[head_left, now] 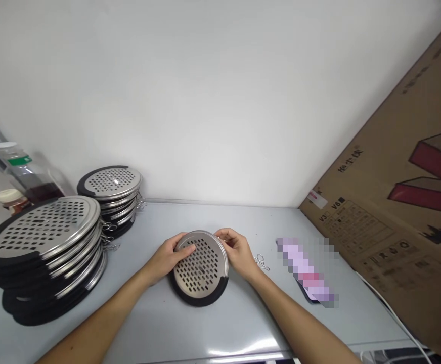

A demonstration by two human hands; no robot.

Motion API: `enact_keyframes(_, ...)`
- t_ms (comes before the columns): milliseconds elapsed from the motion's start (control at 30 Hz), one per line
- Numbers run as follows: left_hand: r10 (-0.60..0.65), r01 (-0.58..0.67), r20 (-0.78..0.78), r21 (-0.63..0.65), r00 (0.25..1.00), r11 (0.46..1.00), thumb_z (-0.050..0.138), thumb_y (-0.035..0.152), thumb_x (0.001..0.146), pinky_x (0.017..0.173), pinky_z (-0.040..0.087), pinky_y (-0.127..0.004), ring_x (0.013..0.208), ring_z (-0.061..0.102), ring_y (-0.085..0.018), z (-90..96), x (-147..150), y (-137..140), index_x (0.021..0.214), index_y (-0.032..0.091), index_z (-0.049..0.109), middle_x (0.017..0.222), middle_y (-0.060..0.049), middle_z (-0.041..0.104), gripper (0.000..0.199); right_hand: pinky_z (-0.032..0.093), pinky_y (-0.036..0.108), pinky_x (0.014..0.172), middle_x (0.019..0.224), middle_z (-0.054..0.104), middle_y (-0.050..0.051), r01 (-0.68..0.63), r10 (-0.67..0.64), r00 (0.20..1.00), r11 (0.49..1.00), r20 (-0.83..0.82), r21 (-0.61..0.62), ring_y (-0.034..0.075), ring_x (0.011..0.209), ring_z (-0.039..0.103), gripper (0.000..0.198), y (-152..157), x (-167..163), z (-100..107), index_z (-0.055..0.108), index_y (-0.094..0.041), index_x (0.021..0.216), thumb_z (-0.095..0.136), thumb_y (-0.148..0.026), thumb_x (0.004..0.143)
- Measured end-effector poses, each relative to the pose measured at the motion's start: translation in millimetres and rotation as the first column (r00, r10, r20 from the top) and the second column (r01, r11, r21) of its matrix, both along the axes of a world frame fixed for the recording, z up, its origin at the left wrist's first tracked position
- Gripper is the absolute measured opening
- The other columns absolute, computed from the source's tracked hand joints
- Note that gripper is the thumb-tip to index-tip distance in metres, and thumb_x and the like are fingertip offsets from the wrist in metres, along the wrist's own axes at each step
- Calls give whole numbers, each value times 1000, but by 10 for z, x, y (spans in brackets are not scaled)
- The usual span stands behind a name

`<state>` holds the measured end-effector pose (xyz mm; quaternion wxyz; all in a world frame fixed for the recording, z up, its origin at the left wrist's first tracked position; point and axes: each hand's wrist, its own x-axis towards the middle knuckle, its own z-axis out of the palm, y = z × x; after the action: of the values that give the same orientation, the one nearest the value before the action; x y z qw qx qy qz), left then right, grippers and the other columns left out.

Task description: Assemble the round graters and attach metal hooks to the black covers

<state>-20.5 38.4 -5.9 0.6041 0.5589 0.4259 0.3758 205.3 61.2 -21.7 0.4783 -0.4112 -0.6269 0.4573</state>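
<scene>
Grey tabletop [205, 215], bounded behind by a white wall [220, 101], on the right by a printed cardboard box [395, 242] and in front by its near edge; open surface extends from the wall to the held disc [200, 265], with a narrower strip between the left forearm and the near stack [69, 253]. Discs occur as one in the hands, at the centre of the table, and two stacks at left, the far stack [118, 197] standing closer to the wall; the exact number in each stack cannot be told. Also present: two capped containers, a clear bottle [27, 169] and a smaller jar [11, 199], behind the near stack; one phone [307, 270], pixelated; and wire clips [261, 262], number unclear, beside the right wrist. The left hand [173, 255] is partly closed on the disc's left edge, thumb across the perforated face. The right hand [237, 251] is curled, thumb and fingertips drawn together at the upper right rim; what they pinch is hidden.
</scene>
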Motion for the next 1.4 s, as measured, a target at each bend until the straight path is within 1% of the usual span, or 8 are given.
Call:
enact_keyframes(200,-138,138,-24,6,990,990,78,36,77,90,52,-39,102,66,-28,45,-10,-35,118,17,64,108,-8,70,47,47,26,65,77,72,1,-208,105,944,926,-314,-316,13,66,62,25,93,33,-36,72,-20,87,81,-37,71)
enact_keyframes(433,-198,198,-26,-15,980,980,79,33,74,92,51,-39,104,66,-27,65,-15,-48,121,19,61,114,-7,69,52,50,27,70,79,71,2,-230,84,917,909,-389,-346,12,67,62,25,122,95,-12,74,-17,87,81,-36,71)
enact_keyframes(600,-97,101,-103,35,990,994,72,39,80,93,50,-37,107,65,-27,31,16,-27,117,20,65,115,-7,70,42,51,30,72,79,69,2,-215,89,935,912,-343,-350,13,69,64,26,141,80,-36,71,-19,86,77,-42,75)
enact_keyframes(767,87,-78,-174,61,981,995,68,47,81,88,51,-35,103,66,-27,-50,-21,52,110,18,68,110,-8,72,41,52,31,73,79,70,3,-180,141,980,925,-138,-334,15,71,65,27,159,140,28,69,-19,82,74,-44,74)
enact_keyframes(967,32,-3,-303,95,952,995,62,51,84,84,51,-32,98,67,-26,-80,-104,78,99,18,71,101,-6,74,37,49,29,67,70,69,3,-39,126,941,962,313,-270,16,66,61,18,236,636,216,72,-17,79,68,-34,75)
enact_keyframes(1133,40,31,-409,165,912,986,57,52,87,81,50,-31,92,67,-25,-99,-84,71,94,19,72,96,-4,75,37,43,28,59,63,66,1,51,82,825,975,559,-218,15,59,56,9,284,984,266,74,-20,72,71,-24,65)
enact_keyframes(1233,44,36,-419,182,907,983,56,53,87,80,50,-30,90,68,-25,-119,-82,79,94,20,72,94,-4,75,38,44,29,61,73,69,3,35,118,770,974,627,-226,19,66,60,19,197,992,298,75,-22,76,78,-24,58)
enact_keyframes(1400,68,-5,-362,174,930,985,60,51,86,86,50,-33,95,67,-26,-150,-85,99,100,20,73,99,-5,75,36,45,32,74,95,68,8,58,0,602,997,798,-44,24,88,62,17,-179,981,269,73,-24,87,65,-23,72)
